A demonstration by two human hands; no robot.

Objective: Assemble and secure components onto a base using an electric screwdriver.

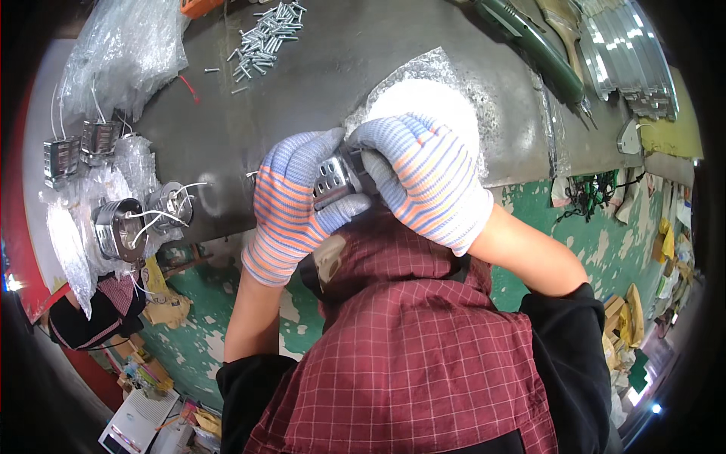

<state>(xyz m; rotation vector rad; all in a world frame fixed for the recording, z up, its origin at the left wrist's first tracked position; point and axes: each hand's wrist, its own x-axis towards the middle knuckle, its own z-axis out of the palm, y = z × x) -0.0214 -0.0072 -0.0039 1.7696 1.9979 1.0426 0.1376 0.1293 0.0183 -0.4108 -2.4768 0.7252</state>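
Both my hands wear striped knit gloves and meet at the near edge of the grey table. My left hand (291,197) is closed around a small shiny metal housing with slots (333,180), thumb below it and fingers above. My right hand (423,174) is curled, its fingertips pinched against the right side of that housing. What those fingertips hold is hidden behind the glove. Beyond the hands, a pile of silver screws (268,38) lies on the table, with a few loose ones beside it.
Several metal housings with white wires (119,227) sit on plastic wrap at the left. A green electric screwdriver (529,49), a brush (561,23) and stacked metal strips (628,57) lie far right. A bright, glaring patch (427,98) on clear plastic is beyond my right hand.
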